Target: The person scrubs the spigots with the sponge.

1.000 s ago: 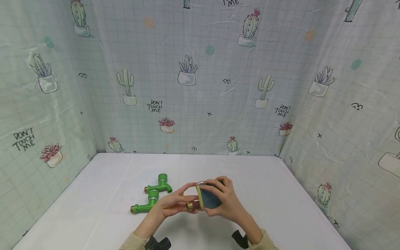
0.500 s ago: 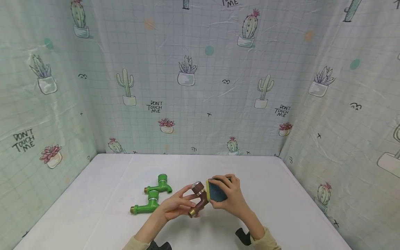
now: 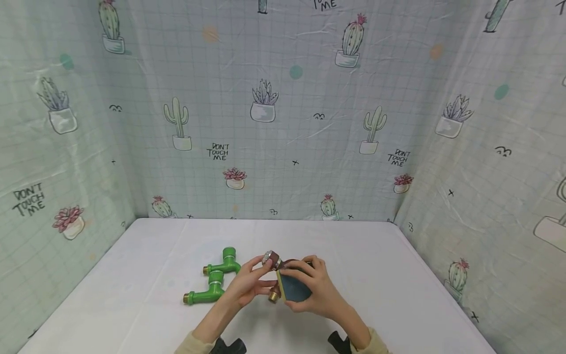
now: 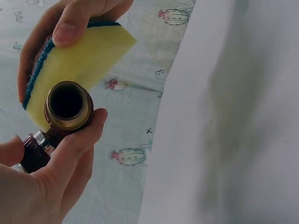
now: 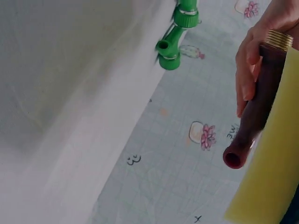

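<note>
My left hand (image 3: 245, 285) grips a brown tap (image 3: 274, 259) with a brass threaded inlet, above the table. The thumb lies at its handle end in the left wrist view, where the round inlet (image 4: 70, 123) faces the camera. In my right hand (image 3: 317, 289) is a sponge (image 3: 294, 289) with a yellow foam side and a dark blue scouring side. The foam faces the tap and covers part of its body in the head view; the right wrist view shows the tap's spout (image 5: 235, 157) beside the foam.
Two green taps with brass inlets, a farther one (image 3: 227, 264) and a nearer one (image 3: 205, 296), lie on the white table (image 3: 146, 275) left of my hands. A cactus-print curtain (image 3: 283, 187) stands behind and at both sides. Black wrist mounts show below.
The sponge moved right, uncovering the tap, then came back left over its body. The tap's handle end has tilted leftward in my left hand. The green taps stay put.
</note>
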`<state>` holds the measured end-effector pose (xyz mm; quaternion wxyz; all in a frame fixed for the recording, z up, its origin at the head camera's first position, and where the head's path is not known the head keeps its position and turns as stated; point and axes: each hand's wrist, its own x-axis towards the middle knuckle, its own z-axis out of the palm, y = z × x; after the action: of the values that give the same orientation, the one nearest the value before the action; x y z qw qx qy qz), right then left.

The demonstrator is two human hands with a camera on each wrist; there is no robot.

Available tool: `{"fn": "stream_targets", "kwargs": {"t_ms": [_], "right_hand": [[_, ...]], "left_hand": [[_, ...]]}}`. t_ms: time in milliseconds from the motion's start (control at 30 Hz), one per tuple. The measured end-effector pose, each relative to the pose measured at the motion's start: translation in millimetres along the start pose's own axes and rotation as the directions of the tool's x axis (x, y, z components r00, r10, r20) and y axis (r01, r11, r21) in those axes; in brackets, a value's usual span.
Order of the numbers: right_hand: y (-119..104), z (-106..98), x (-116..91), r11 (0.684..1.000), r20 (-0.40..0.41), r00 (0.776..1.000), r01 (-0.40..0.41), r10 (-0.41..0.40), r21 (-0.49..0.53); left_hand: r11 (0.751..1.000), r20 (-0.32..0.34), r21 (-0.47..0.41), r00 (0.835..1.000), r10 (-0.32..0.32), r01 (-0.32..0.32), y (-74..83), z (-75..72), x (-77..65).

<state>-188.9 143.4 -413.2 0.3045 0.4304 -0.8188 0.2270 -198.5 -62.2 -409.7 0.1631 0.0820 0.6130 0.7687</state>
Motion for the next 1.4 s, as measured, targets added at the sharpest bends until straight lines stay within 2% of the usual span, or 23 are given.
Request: {"fn": "stream_targets", "kwargs": {"t_ms": [200,400,567,733,867,967,1133,1400], "right_hand": [[-9.1,-3.1,1.5,1.000,0.097,0.995,0.006,-0.003,-0.025],[-5.6,-2.2,0.6,0.992,0.047,0.999,0.028,-0.023,-0.119],[12.2,-3.4,-3.6,0.992,-0.022,1.000,-0.025,0.022,-0.123],[19.5,-4.8,-8.1,0.994,-0.066,0.993,-0.099,0.096,-0.037],[6.6,-0.9,-7.6,0.997,-0.049,0.997,-0.062,0.064,0.044],[-4.0,3.0,-5.5,0.998,-0.037,0.999,-0.020,0.023,0.064],[-4.7,5.7,-3.2,1.000,-0.052,0.999,0.004,-0.004,-0.004],[23.4,-1.4,-6.5,0.994,-0.108,0.993,-0.047,0.037,-0.097]], "left_hand": [[0.995,-0.009,0.100,1.000,0.017,-0.016,0.8,0.0,-2.4],[0.987,0.031,0.156,0.999,0.022,-0.026,-0.8,-0.6,-4.3],[0.998,0.051,0.069,0.999,-0.008,0.004,-0.4,-2.3,-4.1],[0.999,0.022,0.010,0.999,-0.039,0.038,-1.5,-1.3,-3.7],[0.999,-0.002,-0.005,0.999,-0.046,0.046,-2.0,1.9,-1.7],[0.999,0.000,-0.001,0.999,-0.044,0.044,-1.2,3.7,0.0],[0.999,0.022,-0.001,0.999,-0.049,0.049,0.0,3.6,-0.9],[0.994,0.077,-0.072,0.994,-0.076,0.082,-0.2,1.7,-4.3]]}}
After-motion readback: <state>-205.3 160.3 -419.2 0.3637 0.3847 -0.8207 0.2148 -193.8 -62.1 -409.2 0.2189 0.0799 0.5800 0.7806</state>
